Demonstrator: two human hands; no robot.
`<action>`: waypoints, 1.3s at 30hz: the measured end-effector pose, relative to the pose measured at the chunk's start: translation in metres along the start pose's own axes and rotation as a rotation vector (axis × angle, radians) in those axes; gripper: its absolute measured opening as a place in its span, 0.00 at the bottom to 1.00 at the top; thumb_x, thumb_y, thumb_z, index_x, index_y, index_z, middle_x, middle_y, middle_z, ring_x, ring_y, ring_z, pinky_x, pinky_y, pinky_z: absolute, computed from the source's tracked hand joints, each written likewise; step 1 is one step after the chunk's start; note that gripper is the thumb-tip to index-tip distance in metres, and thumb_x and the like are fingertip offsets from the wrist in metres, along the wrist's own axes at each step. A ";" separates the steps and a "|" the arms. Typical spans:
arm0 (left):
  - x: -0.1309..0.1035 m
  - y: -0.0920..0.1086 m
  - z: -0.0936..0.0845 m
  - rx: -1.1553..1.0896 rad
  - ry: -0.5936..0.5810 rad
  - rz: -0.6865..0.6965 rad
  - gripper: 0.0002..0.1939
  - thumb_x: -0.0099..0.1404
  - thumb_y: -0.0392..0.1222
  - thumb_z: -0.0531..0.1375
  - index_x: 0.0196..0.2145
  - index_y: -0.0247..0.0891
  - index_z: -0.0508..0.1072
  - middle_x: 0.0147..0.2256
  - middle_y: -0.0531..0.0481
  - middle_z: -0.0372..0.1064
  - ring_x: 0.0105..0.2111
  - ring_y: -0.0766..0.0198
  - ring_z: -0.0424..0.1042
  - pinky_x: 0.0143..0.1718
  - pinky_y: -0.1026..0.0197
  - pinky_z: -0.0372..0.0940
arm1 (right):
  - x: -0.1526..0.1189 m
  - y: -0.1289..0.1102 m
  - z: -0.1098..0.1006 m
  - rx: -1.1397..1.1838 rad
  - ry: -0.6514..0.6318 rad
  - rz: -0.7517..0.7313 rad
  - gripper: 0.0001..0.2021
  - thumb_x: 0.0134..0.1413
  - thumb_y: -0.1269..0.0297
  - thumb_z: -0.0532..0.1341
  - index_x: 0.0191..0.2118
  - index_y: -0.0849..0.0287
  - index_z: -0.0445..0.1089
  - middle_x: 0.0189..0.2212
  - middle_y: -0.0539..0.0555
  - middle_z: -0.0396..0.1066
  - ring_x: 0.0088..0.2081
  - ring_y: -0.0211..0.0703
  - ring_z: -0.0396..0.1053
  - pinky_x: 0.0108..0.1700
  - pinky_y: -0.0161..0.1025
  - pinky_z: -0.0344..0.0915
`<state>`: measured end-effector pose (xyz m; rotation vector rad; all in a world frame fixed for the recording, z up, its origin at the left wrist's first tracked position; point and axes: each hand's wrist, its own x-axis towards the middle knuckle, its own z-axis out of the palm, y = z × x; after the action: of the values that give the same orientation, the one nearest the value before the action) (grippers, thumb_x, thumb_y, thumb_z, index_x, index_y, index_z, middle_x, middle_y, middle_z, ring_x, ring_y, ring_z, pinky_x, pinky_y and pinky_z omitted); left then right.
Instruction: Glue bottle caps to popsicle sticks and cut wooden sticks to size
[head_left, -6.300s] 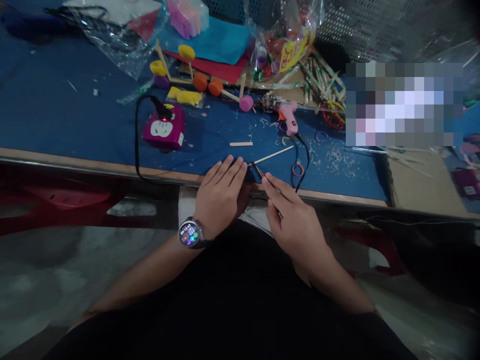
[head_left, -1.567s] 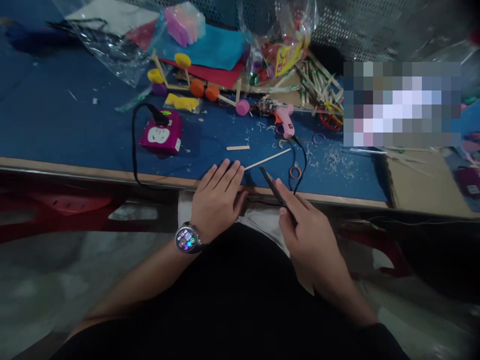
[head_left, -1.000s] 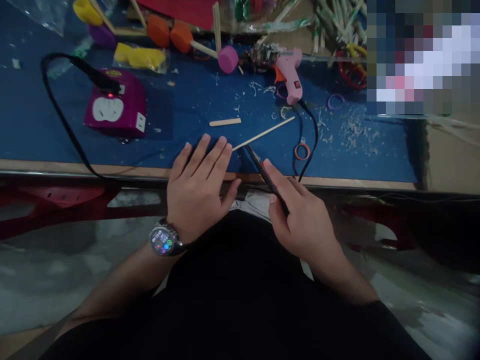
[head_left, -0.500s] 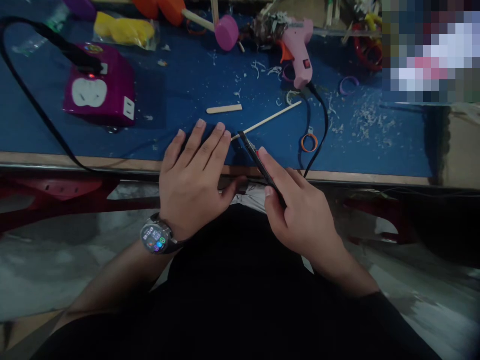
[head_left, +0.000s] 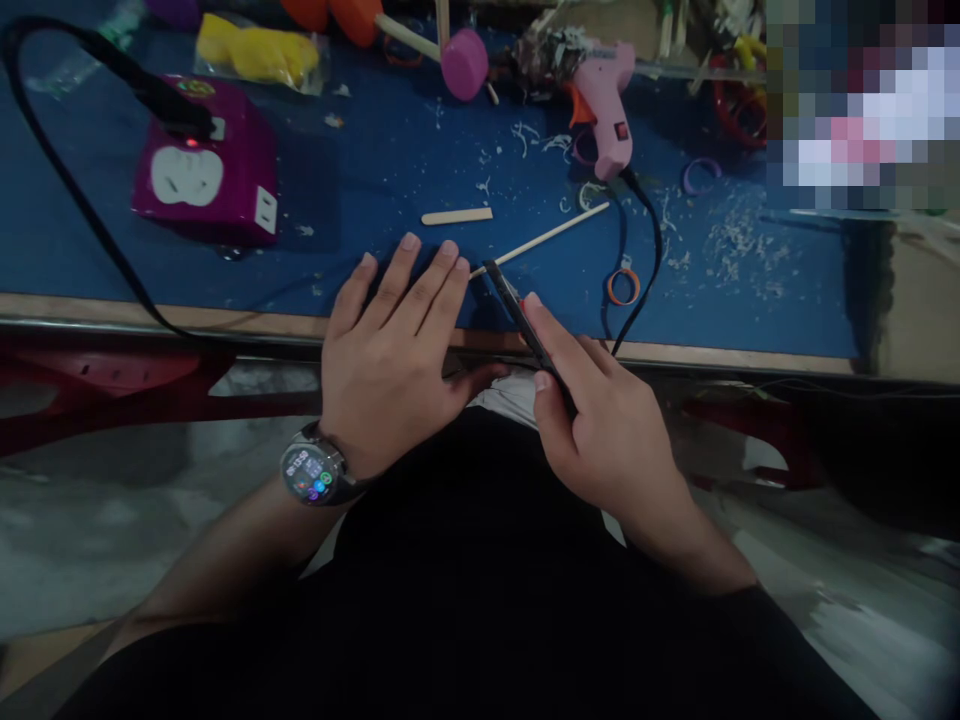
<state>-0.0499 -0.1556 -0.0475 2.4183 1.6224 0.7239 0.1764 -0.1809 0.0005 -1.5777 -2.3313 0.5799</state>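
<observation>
Left hand: The wearer's left hand (head_left: 394,350) lies palm down across the table edge, fingers lightly spread, a round-faced black smartwatch (head_left: 311,472) on the wrist.
Right hand: The right hand (head_left: 604,420) grips a slim black cutter with a touch of red (head_left: 529,335), index finger extended along it.
Thin stick: A thin, pale wooden stick (head_left: 551,233) slants across the blue tabletop (head_left: 382,170), its near end at the left index fingertip; whether the finger pins it cannot be told. The cutter's tip meets the stick close to that end.
Just beyond: A short, flat wooden stick with one rounded end (head_left: 456,216) rests near the left fingertips; a small orange ring (head_left: 623,288) lies to the right.
Farther out: A pink glue gun with an orange trigger (head_left: 611,110) lies near scattered white shavings (head_left: 742,240).
Left side: A black plug (head_left: 176,110) sits in a magenta power box (head_left: 206,205), below yellow pieces in clear plastic wrap (head_left: 259,55).
</observation>
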 end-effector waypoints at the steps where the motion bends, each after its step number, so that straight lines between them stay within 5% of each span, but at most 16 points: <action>1: 0.000 0.000 0.000 -0.004 0.000 -0.002 0.43 0.74 0.68 0.62 0.78 0.45 0.60 0.76 0.41 0.61 0.78 0.33 0.57 0.81 0.31 0.47 | 0.000 0.000 0.000 -0.003 -0.001 -0.002 0.33 0.76 0.65 0.51 0.82 0.51 0.52 0.67 0.59 0.75 0.49 0.53 0.79 0.51 0.53 0.83; 12: 0.000 -0.001 -0.001 -0.013 -0.012 0.021 0.43 0.75 0.64 0.63 0.79 0.42 0.59 0.77 0.39 0.60 0.78 0.32 0.56 0.81 0.30 0.47 | -0.008 0.002 0.001 0.025 0.028 -0.002 0.32 0.77 0.65 0.52 0.81 0.54 0.53 0.68 0.59 0.74 0.58 0.54 0.78 0.54 0.49 0.82; 18: 0.000 -0.001 -0.001 -0.005 -0.011 0.022 0.43 0.75 0.64 0.63 0.79 0.43 0.59 0.77 0.40 0.59 0.78 0.33 0.56 0.81 0.32 0.46 | -0.007 0.003 0.003 0.035 0.023 0.009 0.34 0.75 0.67 0.52 0.82 0.49 0.52 0.67 0.59 0.75 0.56 0.55 0.79 0.53 0.51 0.83; 39: -0.002 0.000 0.000 0.071 0.017 0.067 0.44 0.77 0.64 0.62 0.78 0.36 0.59 0.76 0.36 0.61 0.77 0.35 0.59 0.79 0.31 0.52 | 0.000 0.001 0.007 0.053 0.058 -0.038 0.32 0.76 0.68 0.53 0.81 0.58 0.55 0.70 0.62 0.73 0.60 0.55 0.78 0.59 0.52 0.81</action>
<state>-0.0505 -0.1568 -0.0484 2.5345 1.6065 0.7103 0.1744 -0.1814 -0.0064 -1.5030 -2.2789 0.5747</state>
